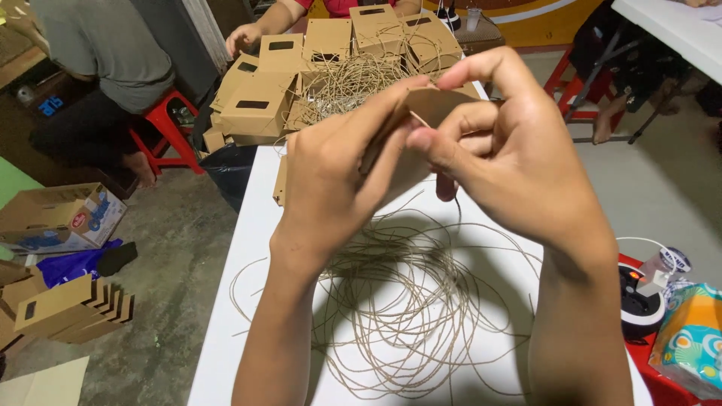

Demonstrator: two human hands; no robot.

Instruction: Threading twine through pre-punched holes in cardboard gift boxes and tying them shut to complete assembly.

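Note:
My left hand (335, 169) and my right hand (511, 154) are raised over the white table (241, 248), both gripping a small brown paper bag (436, 104). The bag is mostly hidden behind my fingers; only its folded top edge and a lower left corner show. My right thumb and forefinger pinch near the bag's top edge, and a thin strand of twine hangs from them. A loose tangle of brown twine (406, 308) lies on the table under my hands.
A heap of brown paper bags (271, 90) with more twine fills the table's far end, where another person's hand (242, 36) rests. A seated person on a red stool (162, 124) is at left. Cardboard box (60, 218) and stacked bags (71, 308) lie on the floor. A tissue pack (692, 346) sits at right.

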